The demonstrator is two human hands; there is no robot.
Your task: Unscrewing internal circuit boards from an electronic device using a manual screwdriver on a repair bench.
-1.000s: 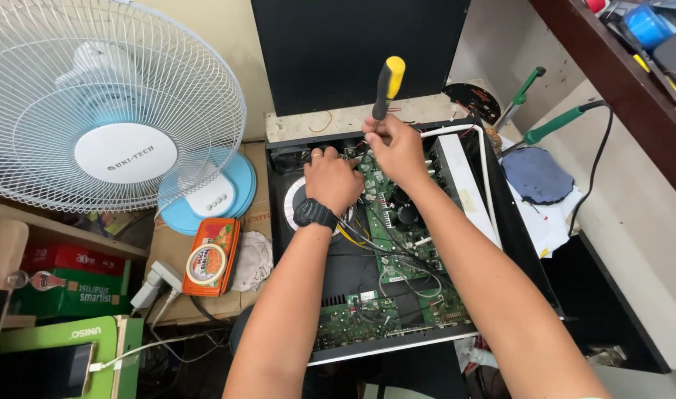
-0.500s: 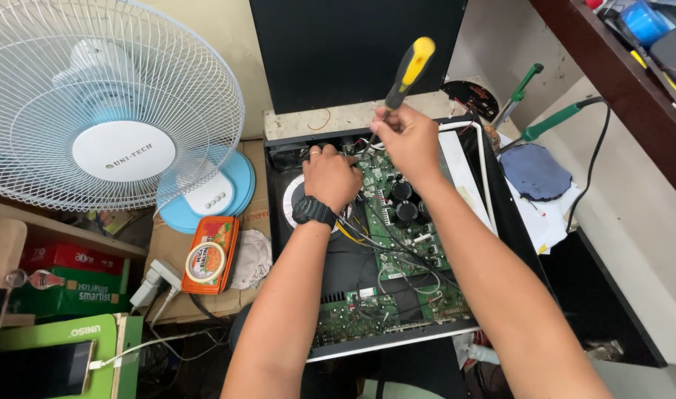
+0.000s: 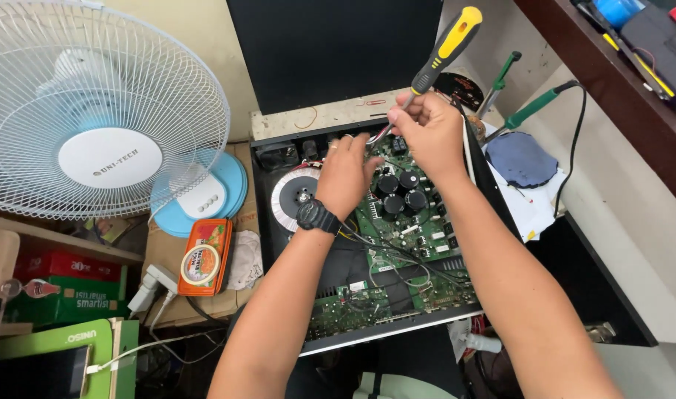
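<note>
From the head camera we look down on a crowded repair tabletop against a pale wall, with a dark panel standing upright behind the work. A white and light-blue desk fan fills the left side, its grille tilted towards us. Beside its base lies an orange tin next to a crumpled cloth, and coloured boxes sit on a shelf below.

At the centre lies an opened amplifier chassis, cover off so that its green circuit board and a round silver transformer face upward where we can reach them. Black cylindrical capacitors stand in a cluster near the far end of the board.

Our right hand has its grip closed around the shaft of a yellow and black screwdriver, just below the handle. The handle slants up and away to the right; the tip is hidden behind our fingers, seemingly pointing at the rear edge of the board. Our left hand, wearing a black wristwatch, rests on the chassis just beside the right, fingers curled near the tip as if to steady it; we cannot tell whether it pinches anything.

To the right, a green-handled soldering iron lies well apart, near a dark blue pad.
</note>
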